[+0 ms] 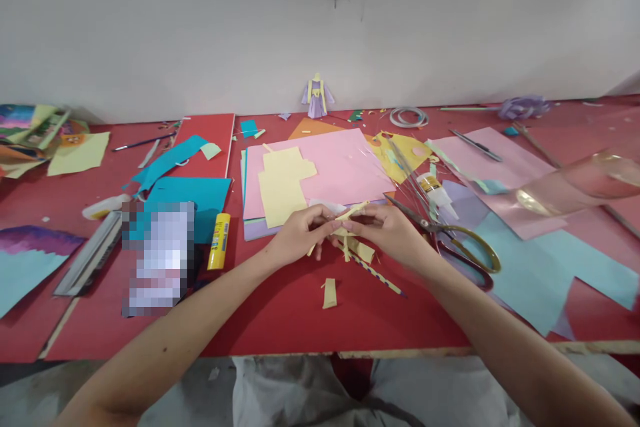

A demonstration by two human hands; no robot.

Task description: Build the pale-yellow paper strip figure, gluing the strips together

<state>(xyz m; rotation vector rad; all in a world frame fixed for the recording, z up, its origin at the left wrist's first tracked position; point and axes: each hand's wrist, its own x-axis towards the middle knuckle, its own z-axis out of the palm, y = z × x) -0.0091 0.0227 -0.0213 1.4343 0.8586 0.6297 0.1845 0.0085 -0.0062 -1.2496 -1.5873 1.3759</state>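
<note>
Both hands meet over the red table (280, 313) near its front middle. My left hand (300, 233) pinches one end of a small pale yellow paper piece (350, 213), and my right hand (390, 230) pinches the other end. More yellow strips hang from the piece below the fingers. A cut yellow scrap (329, 293) lies on the table just in front of the hands. A thin striped stick (377, 275) lies under my right hand. Behind the hands is a stack of pink paper (345, 170) with a yellow cut-out sheet (283, 187) on top.
Large scissors (460, 243) and a white glue bottle (434, 188) lie right of my right hand. A yellow glue stick (219, 241) and metal ruler (90, 253) sit left. Blue, pink and teal sheets cover both sides. A small paper doll (317, 96) stands against the wall.
</note>
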